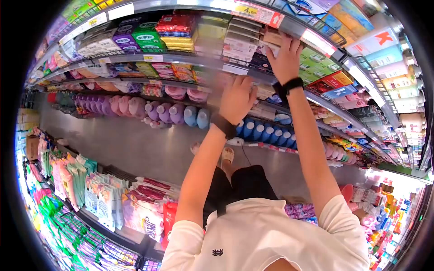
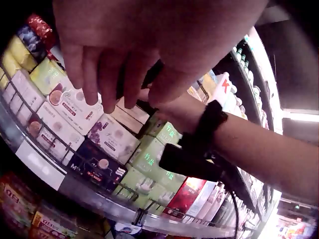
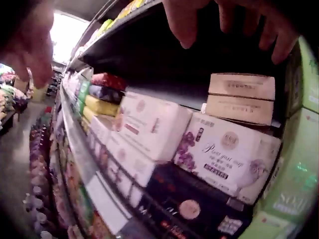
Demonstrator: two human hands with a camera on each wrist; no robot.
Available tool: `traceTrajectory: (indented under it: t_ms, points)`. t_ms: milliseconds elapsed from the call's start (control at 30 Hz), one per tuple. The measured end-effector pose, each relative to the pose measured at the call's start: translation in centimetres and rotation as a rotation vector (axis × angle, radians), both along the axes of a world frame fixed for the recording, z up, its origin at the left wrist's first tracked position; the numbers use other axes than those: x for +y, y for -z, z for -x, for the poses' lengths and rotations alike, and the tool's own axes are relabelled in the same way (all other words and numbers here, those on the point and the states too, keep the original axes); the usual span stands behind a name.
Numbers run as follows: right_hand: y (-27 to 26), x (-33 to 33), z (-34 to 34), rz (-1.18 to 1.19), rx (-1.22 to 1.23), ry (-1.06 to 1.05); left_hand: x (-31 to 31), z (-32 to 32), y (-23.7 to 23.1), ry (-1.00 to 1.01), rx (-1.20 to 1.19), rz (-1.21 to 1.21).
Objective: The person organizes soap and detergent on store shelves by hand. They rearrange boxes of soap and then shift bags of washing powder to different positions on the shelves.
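Observation:
The right hand [image 1: 285, 58] reaches into the shelf over the soap boxes, fingers spread. In the right wrist view its fingers [image 3: 229, 25] hang above two stacked tan boxes [image 3: 241, 97], not visibly gripping anything. Beneath are a white box with purple grapes [image 3: 227, 155] and a dark blue box [image 3: 192, 206]. The left hand [image 1: 237, 100] is held in front of the shelf edge, fingers loosely bent. In the left wrist view this hand [image 2: 144, 55] holds nothing visible, with white boxes [image 2: 75, 107] beyond its fingertips.
Green soap boxes [image 2: 149, 157] and a red box [image 2: 185, 195] stand to the right. A wire rail and price strip [image 2: 40, 162] run along the shelf front. Blue bottles [image 1: 257, 131] line a lower shelf. Bagged goods [image 1: 144, 212] fill the shelving behind the person.

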State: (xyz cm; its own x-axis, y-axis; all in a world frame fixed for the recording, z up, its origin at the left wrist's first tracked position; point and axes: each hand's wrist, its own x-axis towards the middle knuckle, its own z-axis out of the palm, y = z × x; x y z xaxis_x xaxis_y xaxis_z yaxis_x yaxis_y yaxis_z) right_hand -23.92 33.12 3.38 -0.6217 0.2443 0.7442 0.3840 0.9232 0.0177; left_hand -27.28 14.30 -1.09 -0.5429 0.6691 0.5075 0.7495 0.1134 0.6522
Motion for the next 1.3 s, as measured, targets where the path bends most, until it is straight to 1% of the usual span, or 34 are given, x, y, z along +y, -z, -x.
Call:
traceTrajectory:
  t_ms: [33,100,167,200,267,367,433,467,567,633,700,767,800,867,967,1000,1033,1100,1167,1200,1233,1300]
  points:
    - [-0.1,0.5,1.2,-0.104,-0.034,0.042,0.2,0.4,0.2,0.011,-0.006,-0.005]
    - [-0.1,1.3,3.6,-0.008,-0.061,0.093,0.6,1.2,0.6,0.043,-0.016,-0.014]
    - [0.0,1.6,4.7,0.105,-0.152,0.182,0.9,2.5,0.8,0.092,-0.051,-0.045]
    - [-0.7,1.2,5.3,0.164,-0.228,0.237,1.1,3.2,0.8,0.115,-0.070,-0.066]
    - [-1.4,0.9,6.2,0.406,-0.360,0.289,1.5,4.4,0.9,0.129,-0.117,-0.067]
    - [1.0,2.4,6.7,0.329,-0.214,0.242,1.9,6.0,1.1,0.160,-0.154,-0.085]
    - [1.2,1.8,7.0,0.314,-0.084,0.223,2.1,6.6,1.9,0.174,-0.143,-0.107]
    - [1.3,2.0,6.6,0.280,-0.063,0.180,2.4,6.9,2.4,0.179,-0.123,-0.124]
    - [1.5,2.9,5.7,0.011,-0.157,0.235,2.6,7.4,3.2,0.185,-0.106,-0.139]
    - [2.1,3.9,5.0,-0.131,-0.084,0.206,2.6,7.4,3.6,0.193,-0.127,-0.152]
    - [1.8,4.4,4.8,-0.144,-0.010,0.231,2.5,7.4,3.9,0.211,-0.161,-0.175]
    - [0.9,3.7,3.9,-0.119,-0.021,0.174,2.1,7.0,4.1,0.208,-0.165,-0.171]
    - [0.9,3.9,3.9,-0.055,0.048,0.116,1.9,6.8,4.2,0.204,-0.167,-0.169]
    - [1.3,3.9,4.0,-0.078,0.027,0.126,1.8,6.7,4.5,0.214,-0.164,-0.152]
    - [1.8,3.7,5.0,-0.191,-0.001,0.159,1.3,6.3,4.9,0.210,-0.159,-0.129]
    - [2.0,3.4,5.1,-0.196,-0.003,0.161,1.1,6.3,4.8,0.204,-0.155,-0.120]
    - [2.2,3.2,5.2,-0.201,-0.005,0.163,1.0,6.4,4.8,0.185,-0.126,-0.110]
    - [2.3,2.8,5.2,-0.129,0.002,0.145,1.5,7.1,4.6,0.147,-0.066,-0.092]
    - [1.8,2.1,5.1,-0.044,0.065,0.124,2.5,8.5,2.5,0.045,0.092,-0.073]
    - [1.5,2.1,4.8,-0.035,0.052,0.131,3.3,9.2,1.4,-0.005,0.169,-0.065]
    - [1.3,2.1,4.5,-0.025,0.038,0.138,4.5,9.8,0.7,0.000,0.216,-0.047]
    - [0.8,2.7,4.1,-0.073,-0.071,0.182,7.6,11.1,-0.2,0.007,0.314,-0.015]
